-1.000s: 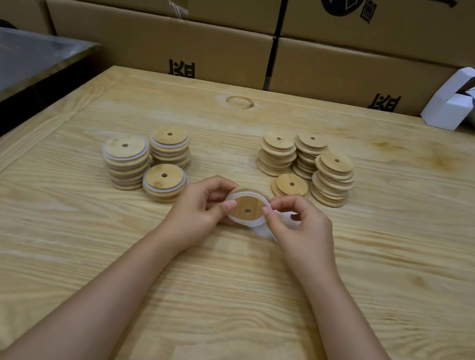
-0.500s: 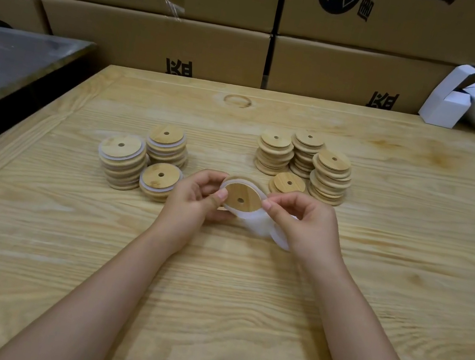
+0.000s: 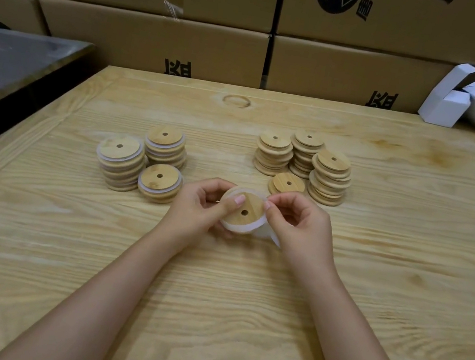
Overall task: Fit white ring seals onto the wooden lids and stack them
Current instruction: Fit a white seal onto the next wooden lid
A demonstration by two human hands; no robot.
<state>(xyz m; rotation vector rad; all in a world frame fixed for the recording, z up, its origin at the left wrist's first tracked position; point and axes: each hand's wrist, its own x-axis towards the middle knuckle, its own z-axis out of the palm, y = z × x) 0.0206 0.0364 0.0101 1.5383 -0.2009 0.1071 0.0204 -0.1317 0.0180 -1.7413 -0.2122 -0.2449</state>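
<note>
**Roughly Halfway Through**

The left hand (image 3: 200, 205) grips a wooden lid (image 3: 245, 209) just above the desk (image 3: 208, 301). The right hand (image 3: 301, 226) fingers (image 3: 275, 210) pinch its white ring seal (image 3: 240, 229), seemingly partly on. Three sealed stacks (image 3: 119, 165) stand to the left, and four bare stacks (image 3: 330, 177) wait on the right.

The left hand's (image 3: 196, 207) thumb has shifted from the left edge of the wooden lid (image 3: 251, 211) onto its top face. The white ring seal (image 3: 235, 228), previously bunched loosely at the right, now follows the lid's lower rim, with slack remaining under the right hand (image 3: 301, 226).
</note>
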